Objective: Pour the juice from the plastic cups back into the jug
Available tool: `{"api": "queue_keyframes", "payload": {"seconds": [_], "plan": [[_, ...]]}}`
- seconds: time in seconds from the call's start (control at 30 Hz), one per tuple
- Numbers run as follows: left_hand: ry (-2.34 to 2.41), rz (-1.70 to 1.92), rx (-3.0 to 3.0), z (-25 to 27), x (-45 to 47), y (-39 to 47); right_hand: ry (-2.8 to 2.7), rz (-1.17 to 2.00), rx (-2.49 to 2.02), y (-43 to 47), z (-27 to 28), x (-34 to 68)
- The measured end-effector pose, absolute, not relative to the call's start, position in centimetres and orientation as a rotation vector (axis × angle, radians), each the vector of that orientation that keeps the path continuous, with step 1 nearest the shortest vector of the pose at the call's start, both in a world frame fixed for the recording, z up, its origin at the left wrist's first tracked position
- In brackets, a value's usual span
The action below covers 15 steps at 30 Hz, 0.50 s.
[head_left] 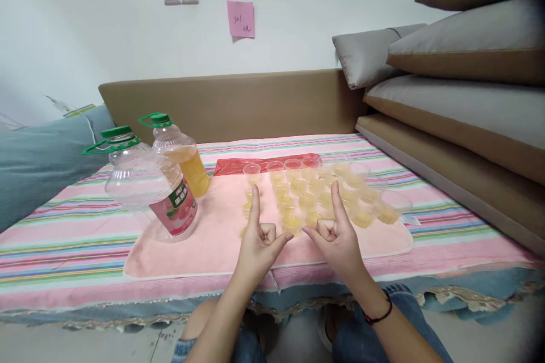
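Note:
My left hand (261,238) is raised above the front of a pink towel (204,249), index finger pointing up and thumb out to the right, the other fingers curled. My right hand (334,235) mirrors it, its thumb pointing left so the two thumb tips almost meet. Neither hand holds anything. Behind them stand rows of clear plastic cups (292,221) with pale yellow liquid. My left hand partly hides a separate column of cups (251,170). Farther left are a clear, empty-looking jug (170,210) with a pink label and a second jug (196,173) part full of yellow drink.
A red plastic sheet (238,166) lies behind the cups on the striped cloth (63,249). Grey and brown cushions (460,96) are stacked at the right. A brown backrest (255,102) runs along the wall, below a pink note (240,20).

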<state>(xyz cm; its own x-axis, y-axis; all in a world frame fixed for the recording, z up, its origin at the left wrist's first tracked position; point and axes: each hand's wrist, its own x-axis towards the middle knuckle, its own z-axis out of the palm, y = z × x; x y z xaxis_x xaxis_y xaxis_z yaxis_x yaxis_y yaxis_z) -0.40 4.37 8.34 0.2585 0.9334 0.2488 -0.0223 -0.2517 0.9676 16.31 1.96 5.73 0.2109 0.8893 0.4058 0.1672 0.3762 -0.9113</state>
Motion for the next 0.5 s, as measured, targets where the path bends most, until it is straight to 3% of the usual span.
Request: {"api": "queue_keyframes", "payload": {"seconds": [0.5], "plan": [[0.858, 1.245, 1.518, 8.03, -0.23, 4.14, -1.307, 0.657, -1.057, 1.95, 5.80, 16.11]]}}
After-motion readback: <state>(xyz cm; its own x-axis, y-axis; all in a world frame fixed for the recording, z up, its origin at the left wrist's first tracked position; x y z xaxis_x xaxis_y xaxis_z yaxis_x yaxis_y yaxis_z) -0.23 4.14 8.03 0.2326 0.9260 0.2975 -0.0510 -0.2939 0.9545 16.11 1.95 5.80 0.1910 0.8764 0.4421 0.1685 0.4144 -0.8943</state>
